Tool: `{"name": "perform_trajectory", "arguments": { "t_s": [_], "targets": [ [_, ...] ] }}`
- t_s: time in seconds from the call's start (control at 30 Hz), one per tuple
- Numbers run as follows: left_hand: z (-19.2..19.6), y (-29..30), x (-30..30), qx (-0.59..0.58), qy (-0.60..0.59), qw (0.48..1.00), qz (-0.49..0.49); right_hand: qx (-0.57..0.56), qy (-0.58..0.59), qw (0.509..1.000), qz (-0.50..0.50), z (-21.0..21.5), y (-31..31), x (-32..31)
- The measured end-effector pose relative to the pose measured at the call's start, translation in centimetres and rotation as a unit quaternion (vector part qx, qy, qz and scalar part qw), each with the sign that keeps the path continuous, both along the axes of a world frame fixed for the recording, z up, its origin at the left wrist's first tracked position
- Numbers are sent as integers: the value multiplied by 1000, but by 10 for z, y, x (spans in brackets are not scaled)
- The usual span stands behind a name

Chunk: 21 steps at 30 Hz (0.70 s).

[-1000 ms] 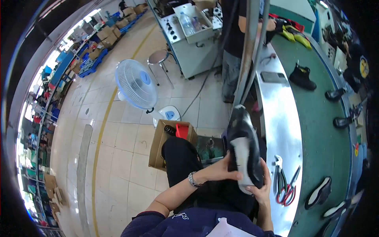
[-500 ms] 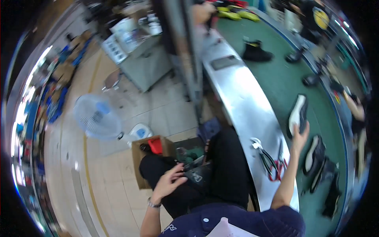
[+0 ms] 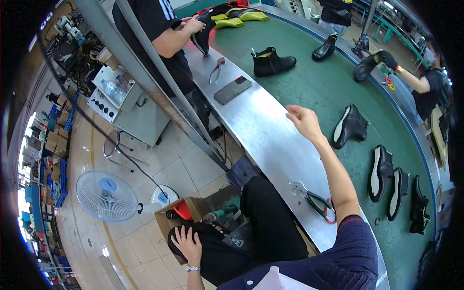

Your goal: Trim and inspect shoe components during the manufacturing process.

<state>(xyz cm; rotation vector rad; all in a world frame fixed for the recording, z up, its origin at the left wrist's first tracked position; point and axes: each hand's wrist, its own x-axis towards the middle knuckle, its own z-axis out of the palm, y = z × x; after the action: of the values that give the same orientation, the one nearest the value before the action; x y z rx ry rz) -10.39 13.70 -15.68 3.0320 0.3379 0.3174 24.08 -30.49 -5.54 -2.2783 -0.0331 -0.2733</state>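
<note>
My left hand (image 3: 187,245) lies on my black-clad knee with its fingers spread, holding nothing. My right hand (image 3: 304,122) is stretched forward over the edge between the metal bench (image 3: 266,121) and the green belt, its fingers loosely bent and no object visible in them. Nearest to it on the belt is a black boot (image 3: 350,126) lying on its side, white sole toward me. Farther off stands an upright black ankle boot (image 3: 273,63). Pincers (image 3: 314,200) with a dark green handle lie beside my right forearm, next to red handles partly hidden by it.
More white-soled black boots (image 3: 381,174) lie on the green belt (image 3: 314,87) at right. A phone (image 3: 233,90) rests on the bench. A co-worker (image 3: 169,43) holds a dark boot beyond the metal post (image 3: 154,92). At left stand a fan (image 3: 106,195) and a cardboard box (image 3: 195,208).
My right hand has left the white-soled boot it was touching and is now apart from it, farther left. My left hand has settled on my knee. The view has shifted.
</note>
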Motion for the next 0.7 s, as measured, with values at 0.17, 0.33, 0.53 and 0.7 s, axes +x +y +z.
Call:
{"name": "perform_trajectory", "arguments": {
  "t_s": [0.17,0.33,0.53,0.7],
  "targets": [
    [6,-6,16,-28,8,999,17,-35,-52,998,17,-15,24,141],
    [0,-8,31,-48,10,998,38,-105,-116,987,27,-35,37,262],
    [-2,-9,38,-33,26,998,38,-120,-68,990,-11,-46,55,292],
    [2,-9,37,-47,4,998,36,-67,-103,987,-105,-50,40,262]
  ]
}}
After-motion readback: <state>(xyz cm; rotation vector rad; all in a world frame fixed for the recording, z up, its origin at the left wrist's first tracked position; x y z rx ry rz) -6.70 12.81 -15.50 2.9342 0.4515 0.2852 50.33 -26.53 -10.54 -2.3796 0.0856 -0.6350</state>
